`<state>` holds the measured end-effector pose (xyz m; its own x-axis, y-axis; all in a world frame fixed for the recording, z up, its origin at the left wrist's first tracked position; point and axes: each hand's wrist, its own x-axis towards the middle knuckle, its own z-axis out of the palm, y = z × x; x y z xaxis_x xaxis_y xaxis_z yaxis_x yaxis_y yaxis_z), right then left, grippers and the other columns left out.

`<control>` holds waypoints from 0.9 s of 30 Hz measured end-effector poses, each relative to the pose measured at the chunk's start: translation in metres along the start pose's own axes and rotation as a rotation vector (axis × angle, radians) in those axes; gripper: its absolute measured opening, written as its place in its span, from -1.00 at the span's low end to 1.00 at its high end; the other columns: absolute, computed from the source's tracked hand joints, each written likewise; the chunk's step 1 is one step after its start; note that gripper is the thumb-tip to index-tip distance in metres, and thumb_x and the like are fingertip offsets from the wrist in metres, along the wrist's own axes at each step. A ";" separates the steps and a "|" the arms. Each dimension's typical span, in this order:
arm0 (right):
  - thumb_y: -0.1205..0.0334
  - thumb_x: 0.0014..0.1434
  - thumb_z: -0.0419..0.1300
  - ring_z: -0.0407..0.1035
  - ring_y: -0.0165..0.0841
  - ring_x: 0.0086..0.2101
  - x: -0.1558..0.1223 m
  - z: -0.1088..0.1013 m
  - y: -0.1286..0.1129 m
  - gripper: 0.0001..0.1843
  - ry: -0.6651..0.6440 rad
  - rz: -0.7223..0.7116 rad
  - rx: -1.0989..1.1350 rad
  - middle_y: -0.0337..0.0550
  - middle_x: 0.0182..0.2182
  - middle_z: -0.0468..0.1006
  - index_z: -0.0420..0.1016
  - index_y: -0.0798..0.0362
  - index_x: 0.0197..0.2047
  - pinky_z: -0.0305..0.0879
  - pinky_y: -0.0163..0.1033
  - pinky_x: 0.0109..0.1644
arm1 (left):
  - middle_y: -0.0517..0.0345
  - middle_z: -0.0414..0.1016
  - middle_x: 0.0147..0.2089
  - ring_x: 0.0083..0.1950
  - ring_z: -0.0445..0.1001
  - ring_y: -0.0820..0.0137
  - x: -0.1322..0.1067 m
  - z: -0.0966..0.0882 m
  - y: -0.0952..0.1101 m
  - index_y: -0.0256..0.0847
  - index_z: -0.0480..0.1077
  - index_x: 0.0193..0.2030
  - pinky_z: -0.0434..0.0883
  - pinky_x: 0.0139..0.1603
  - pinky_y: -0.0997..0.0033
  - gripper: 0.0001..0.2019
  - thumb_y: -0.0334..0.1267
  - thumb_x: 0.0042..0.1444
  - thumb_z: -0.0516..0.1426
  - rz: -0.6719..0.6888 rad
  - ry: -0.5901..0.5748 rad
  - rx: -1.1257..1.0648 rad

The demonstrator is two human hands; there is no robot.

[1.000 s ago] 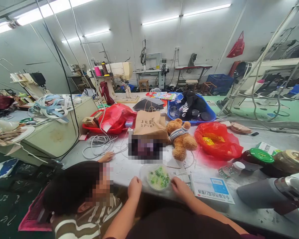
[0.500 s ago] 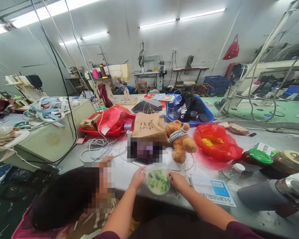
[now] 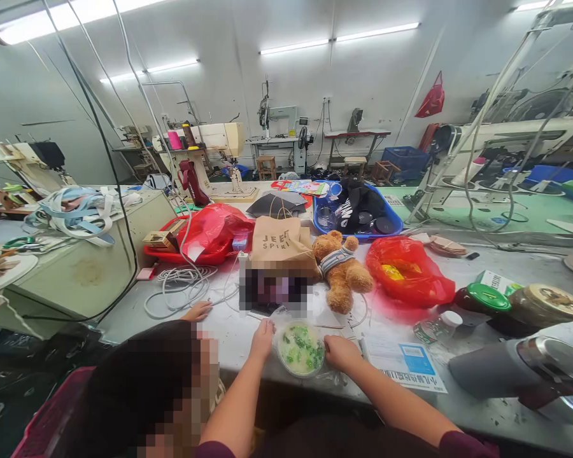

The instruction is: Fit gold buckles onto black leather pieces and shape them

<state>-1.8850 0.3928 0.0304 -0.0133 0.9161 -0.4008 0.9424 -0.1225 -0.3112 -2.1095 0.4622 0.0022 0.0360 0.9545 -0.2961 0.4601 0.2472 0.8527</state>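
Gripped a round, clear plastic bowl (image 3: pixel 285 367) of pale, green-flecked food (image 3: pixel 300 346) at the near edge of a whitish-grey tabletop (image 3: pixel 236 343), with left hand (image 3: pixel 263 338) and right hand (image 3: pixel 341 352) clamped on opposite sides; seemingly steadied it, needing an even, level hold next

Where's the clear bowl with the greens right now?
Head view, low and just right of centre: the clear bowl is at the near edge of the table, between the left hand and right hand.
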 end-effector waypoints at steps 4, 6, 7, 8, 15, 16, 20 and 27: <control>0.15 0.25 0.12 0.41 -0.34 -0.21 -0.010 -0.003 0.007 -0.78 0.025 0.019 0.067 -0.14 -0.18 0.49 0.43 0.12 -0.13 0.38 -0.10 -0.11 | 0.09 0.45 -0.19 -0.20 0.45 0.37 0.005 0.004 -0.003 -0.30 0.37 -0.16 0.42 -0.13 0.22 -0.77 -0.15 0.23 0.06 -0.054 0.026 0.041; 0.15 0.26 0.11 0.41 -0.34 -0.22 -0.015 -0.004 0.012 -0.78 0.074 0.038 0.110 -0.15 -0.21 0.50 0.43 0.12 -0.16 0.37 -0.10 -0.11 | 0.08 0.45 -0.17 -0.18 0.45 0.36 0.009 0.007 -0.003 -0.30 0.37 -0.14 0.42 -0.11 0.21 -0.77 -0.16 0.23 0.07 -0.077 0.023 0.047; 0.15 0.26 0.10 0.41 -0.35 -0.23 -0.017 -0.004 0.014 -0.78 0.098 0.047 0.133 -0.16 -0.23 0.50 0.44 0.12 -0.18 0.37 -0.11 -0.12 | 0.08 0.45 -0.16 -0.16 0.45 0.35 0.011 0.009 -0.003 -0.30 0.37 -0.13 0.42 -0.11 0.20 -0.77 -0.17 0.23 0.07 -0.087 0.020 0.047; 0.14 0.26 0.10 0.41 -0.36 -0.25 -0.018 -0.004 0.017 -0.78 0.123 0.053 0.159 -0.17 -0.25 0.50 0.44 0.12 -0.20 0.37 -0.12 -0.13 | 0.07 0.45 -0.15 -0.15 0.45 0.35 0.012 0.011 -0.002 -0.30 0.37 -0.13 0.42 -0.10 0.19 -0.77 -0.17 0.22 0.07 -0.095 0.016 0.043; 0.10 0.27 0.06 0.39 -0.42 -0.40 -0.005 -0.011 0.027 -0.75 0.302 0.015 0.379 -0.24 -0.38 0.48 0.41 0.12 -0.19 0.36 -0.22 -0.27 | 0.01 0.41 0.00 -0.03 0.43 0.29 0.004 0.014 0.005 -0.27 0.34 -0.01 0.39 -0.01 0.13 -0.73 -0.19 0.22 0.08 -0.105 0.071 -0.047; 0.10 0.28 0.06 0.39 -0.42 -0.41 -0.004 -0.013 0.027 -0.74 0.320 -0.002 0.403 -0.24 -0.38 0.47 0.40 0.12 -0.15 0.37 -0.22 -0.28 | 0.00 0.39 0.03 -0.02 0.42 0.28 0.000 0.013 0.004 -0.27 0.32 0.02 0.39 -0.01 0.12 -0.72 -0.19 0.22 0.08 -0.123 0.101 -0.058; 0.12 0.31 0.01 0.43 -0.42 -0.41 -0.001 -0.016 0.020 -0.72 0.349 -0.074 0.435 -0.23 -0.38 0.49 0.37 0.14 -0.08 0.39 -0.23 -0.29 | 0.02 0.41 -0.03 -0.11 0.44 0.32 -0.021 0.015 -0.007 -0.27 0.31 0.02 0.43 -0.08 0.17 -0.71 -0.17 0.23 0.06 -0.252 0.199 -0.076; 0.14 0.27 0.08 0.42 -0.38 -0.28 0.006 -0.019 -0.009 -0.77 0.274 -0.268 0.233 -0.17 -0.26 0.50 0.42 0.12 -0.15 0.38 -0.14 -0.16 | 0.09 0.44 -0.19 -0.28 0.45 0.42 -0.058 0.029 -0.024 -0.31 0.36 -0.10 0.46 -0.27 0.33 -0.76 -0.16 0.22 0.08 -0.426 0.207 -0.117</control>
<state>-1.8872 0.4064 0.0476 -0.1277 0.9907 -0.0461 0.8172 0.0787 -0.5709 -2.0972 0.3960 -0.0135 -0.3171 0.7743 -0.5477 0.2924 0.6291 0.7202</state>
